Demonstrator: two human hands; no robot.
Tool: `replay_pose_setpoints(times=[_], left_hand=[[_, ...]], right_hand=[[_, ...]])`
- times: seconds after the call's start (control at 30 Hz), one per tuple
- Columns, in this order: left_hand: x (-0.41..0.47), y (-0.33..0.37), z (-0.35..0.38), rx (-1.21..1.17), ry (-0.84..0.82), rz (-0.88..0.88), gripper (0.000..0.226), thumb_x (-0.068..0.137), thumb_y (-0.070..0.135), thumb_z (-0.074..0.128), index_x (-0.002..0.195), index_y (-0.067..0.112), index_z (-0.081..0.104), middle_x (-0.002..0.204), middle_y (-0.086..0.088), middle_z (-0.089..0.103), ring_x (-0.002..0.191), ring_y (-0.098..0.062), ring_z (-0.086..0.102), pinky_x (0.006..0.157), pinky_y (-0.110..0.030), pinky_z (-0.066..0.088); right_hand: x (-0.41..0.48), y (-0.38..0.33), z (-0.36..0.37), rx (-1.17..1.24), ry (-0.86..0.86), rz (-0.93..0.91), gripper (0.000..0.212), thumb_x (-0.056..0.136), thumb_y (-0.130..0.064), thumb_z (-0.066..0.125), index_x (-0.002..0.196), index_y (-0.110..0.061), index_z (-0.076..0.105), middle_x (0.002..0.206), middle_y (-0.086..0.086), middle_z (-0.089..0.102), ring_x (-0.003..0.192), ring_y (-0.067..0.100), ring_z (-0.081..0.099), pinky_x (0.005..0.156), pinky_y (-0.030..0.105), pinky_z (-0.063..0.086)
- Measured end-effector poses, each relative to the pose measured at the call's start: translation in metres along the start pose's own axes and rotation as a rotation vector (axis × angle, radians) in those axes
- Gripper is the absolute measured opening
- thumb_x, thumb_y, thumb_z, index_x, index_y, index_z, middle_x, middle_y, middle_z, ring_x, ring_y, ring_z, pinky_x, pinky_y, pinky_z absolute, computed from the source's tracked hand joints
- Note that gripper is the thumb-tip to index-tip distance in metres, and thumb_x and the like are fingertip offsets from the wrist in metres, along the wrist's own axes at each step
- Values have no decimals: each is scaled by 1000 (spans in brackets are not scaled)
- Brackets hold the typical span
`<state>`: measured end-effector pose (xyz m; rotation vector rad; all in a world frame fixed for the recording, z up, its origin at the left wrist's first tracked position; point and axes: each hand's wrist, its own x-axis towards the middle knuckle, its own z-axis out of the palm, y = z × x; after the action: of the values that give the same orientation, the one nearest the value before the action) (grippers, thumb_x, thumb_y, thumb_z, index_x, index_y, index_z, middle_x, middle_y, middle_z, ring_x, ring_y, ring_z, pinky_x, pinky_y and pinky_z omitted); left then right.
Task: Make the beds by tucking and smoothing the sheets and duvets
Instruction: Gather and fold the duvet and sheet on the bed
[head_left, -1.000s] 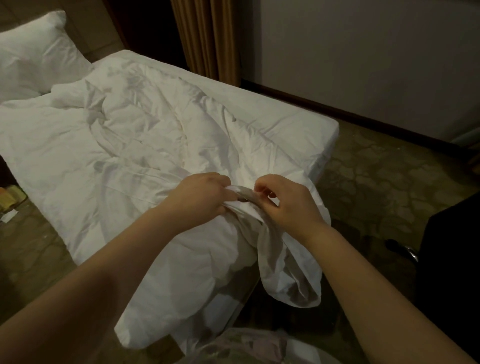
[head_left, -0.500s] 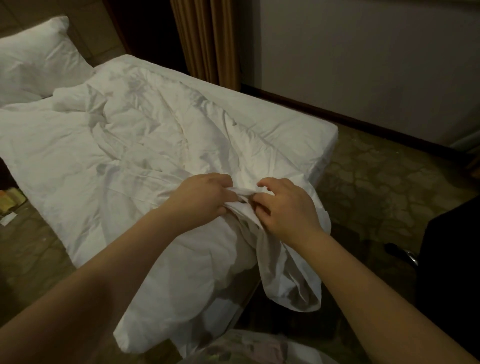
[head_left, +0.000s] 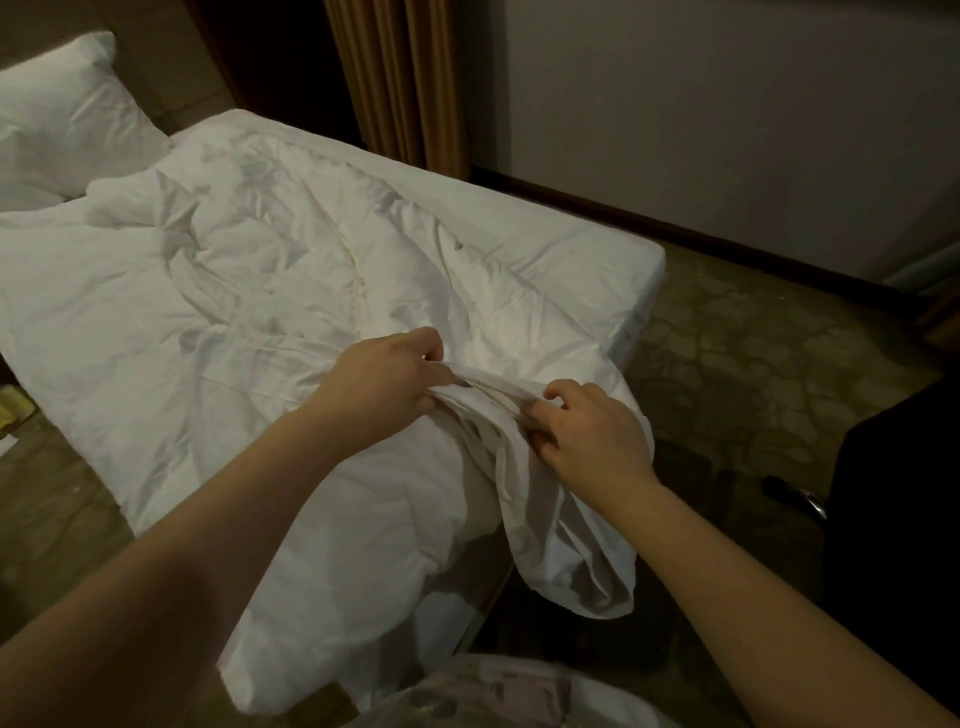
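At foot corner of bed (head_left: 597, 270), left hand (head_left: 384, 379) and right hand (head_left: 592, 436) both pinch bunched duvet (head_left: 249, 291) edge; uneven pull could drag it off onto floor.

Bed (head_left: 571, 260) w/ white sheet, bare along far side & foot corner. Crumpled white duvet (head_left: 234, 312) lies across it, near corner hanging off edge. Pillow (head_left: 67, 119) at head end.
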<state>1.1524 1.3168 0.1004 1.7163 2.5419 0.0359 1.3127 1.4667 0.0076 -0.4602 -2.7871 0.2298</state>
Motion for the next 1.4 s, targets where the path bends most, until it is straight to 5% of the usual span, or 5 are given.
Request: replay_pose_setpoints(times=[0.13,0.37,0.6,0.97,1.4], left_hand=[[2,4,0,1,1,9,32,90,21,53,118,30,65,114,3,51,95,-18,55,72,-30,41],[-1,-6,-3,-31,65,-34,33,84,16,60,114,27,68,108,0,55,91,-24,58,71,-35,45],[3,3,1,-10,32,-12,31,87,19,56,114,29,68,108,3,53,91,-19,57,69,-29,39],[-2,14,0,23,-13,-6,35,90,23,53,121,35,62,113,5,51,95,-17,55,75,-31,44],[-5,25,3,49,-15,-21,33,90,23,53,120,31,63,114,4,50,96,-18,55,74,-31,43]], right_hand=[[0,-3,2,2,110,39,14,80,-26,65,85,-15,72,85,2,64,67,19,56,55,24,39],[-11,38,-8,-169,-125,251,38,89,-55,47,111,-29,66,107,-3,54,96,17,50,72,29,36],[-11,19,4,-18,-158,63,44,98,-36,41,142,-32,39,141,1,42,118,23,45,92,33,39],[-2,16,1,148,186,-31,20,86,-15,53,78,-7,69,76,8,64,53,23,56,42,33,50],[-21,3,16,228,273,29,28,85,-39,56,94,-21,75,116,7,64,106,24,47,84,41,46]])
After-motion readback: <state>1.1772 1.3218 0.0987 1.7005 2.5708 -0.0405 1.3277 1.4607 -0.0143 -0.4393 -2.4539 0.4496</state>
